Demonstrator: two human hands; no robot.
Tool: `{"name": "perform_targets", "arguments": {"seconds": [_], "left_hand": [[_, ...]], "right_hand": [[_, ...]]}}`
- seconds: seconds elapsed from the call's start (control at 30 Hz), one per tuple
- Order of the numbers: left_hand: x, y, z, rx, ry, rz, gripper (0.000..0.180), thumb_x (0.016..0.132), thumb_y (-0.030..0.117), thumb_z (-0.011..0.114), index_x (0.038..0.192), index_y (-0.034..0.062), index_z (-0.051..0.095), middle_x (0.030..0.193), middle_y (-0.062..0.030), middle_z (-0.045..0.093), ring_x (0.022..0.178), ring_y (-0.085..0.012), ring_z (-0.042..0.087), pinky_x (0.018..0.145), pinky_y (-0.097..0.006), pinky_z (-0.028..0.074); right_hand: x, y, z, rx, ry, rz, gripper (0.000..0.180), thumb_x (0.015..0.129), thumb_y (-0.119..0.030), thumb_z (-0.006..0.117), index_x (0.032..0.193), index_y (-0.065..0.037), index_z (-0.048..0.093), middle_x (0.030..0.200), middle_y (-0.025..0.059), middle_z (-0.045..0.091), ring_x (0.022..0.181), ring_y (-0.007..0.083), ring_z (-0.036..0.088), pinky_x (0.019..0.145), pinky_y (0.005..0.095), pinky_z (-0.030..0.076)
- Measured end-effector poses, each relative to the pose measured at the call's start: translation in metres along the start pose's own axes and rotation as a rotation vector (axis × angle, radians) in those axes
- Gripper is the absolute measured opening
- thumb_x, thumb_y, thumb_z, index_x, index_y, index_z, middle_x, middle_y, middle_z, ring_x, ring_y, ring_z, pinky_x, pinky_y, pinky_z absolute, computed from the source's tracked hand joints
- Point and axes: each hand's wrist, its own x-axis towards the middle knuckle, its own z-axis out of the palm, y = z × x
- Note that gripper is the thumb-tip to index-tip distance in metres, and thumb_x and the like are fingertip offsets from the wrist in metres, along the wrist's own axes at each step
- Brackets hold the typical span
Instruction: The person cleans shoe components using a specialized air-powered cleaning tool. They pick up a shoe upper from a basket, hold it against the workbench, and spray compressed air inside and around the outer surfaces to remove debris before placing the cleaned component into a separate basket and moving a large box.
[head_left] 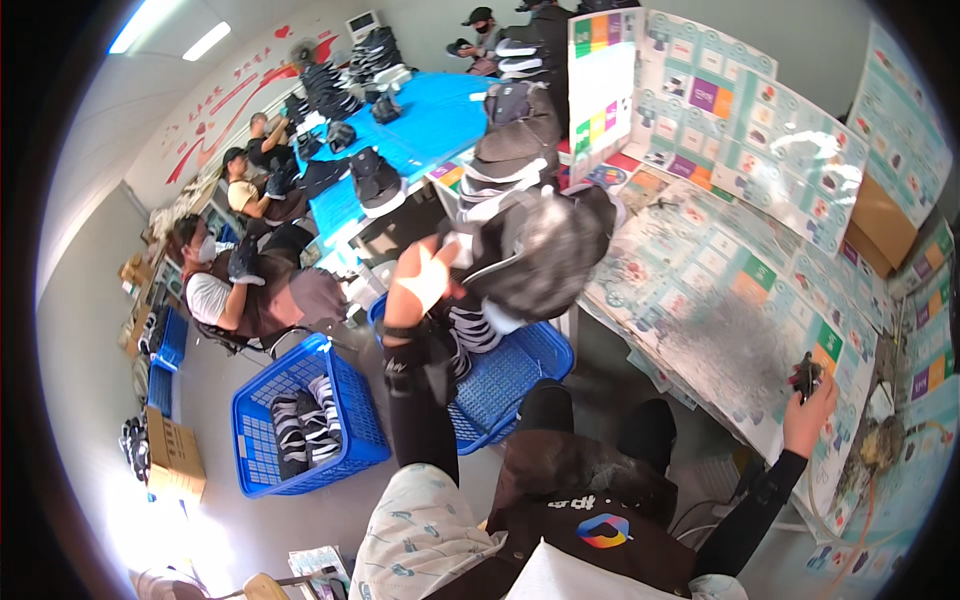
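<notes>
My left hand (424, 283) is raised in front of me, a dark sleeve on its forearm. It grips the edge of a dark fabric piece with a pale rim (545, 255), too smeared by motion to tell its kind. Out to the right, my right hand (810, 412) is closed around a small dark spray gun (806, 378) with some red on it. That hand is over the right side of a paper-covered bench (640, 270), which bears a grey-black stain. Behind the blurred piece stands a stack of dark pieces with white edges (510, 150).
Below my left arm is a blue basket (510, 400); another blue basket (350, 440) left of it holds striped stacks (305, 430). A blue-covered table (425, 120) bears more dark pieces. Several people work around it. Printed panels (790, 150) enclose the bench; an orange hose (868, 515) hangs at right.
</notes>
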Motion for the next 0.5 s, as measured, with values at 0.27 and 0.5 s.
{"name": "perform_targets", "arguments": {"seconds": [0.27, 0.5], "left_hand": [[0.007, -0.287, -0.103, -0.685, 0.416, -0.361, 0.028, 0.094, 0.022, 0.054, 0.097, -0.0042, 0.063, 0.083, -0.018, 0.073, 0.062, -0.0256, 0.07, 0.057, -0.03, 0.055], [0.135, -0.373, -0.196, -0.825, 0.776, -0.184, 0.033, 0.095, 0.023, 0.052, 0.095, -0.0067, 0.067, 0.082, -0.0199, 0.075, 0.062, -0.0259, 0.071, 0.05, -0.03, 0.052]], "right_hand": [[-0.042, -0.118, -0.038, 0.224, -0.059, -0.21, 0.038, 0.083, 0.006, 0.061, 0.121, -0.001, 0.062, 0.133, 0.0154, 0.057, 0.128, 0.0358, 0.052, 0.112, 0.0428, 0.037], [-0.065, -0.188, -0.034, 0.351, -0.221, -0.178, 0.028, 0.086, 0.005, 0.058, 0.113, 0.0, 0.063, 0.13, 0.0169, 0.058, 0.126, 0.0359, 0.055, 0.11, 0.0402, 0.039]]}}
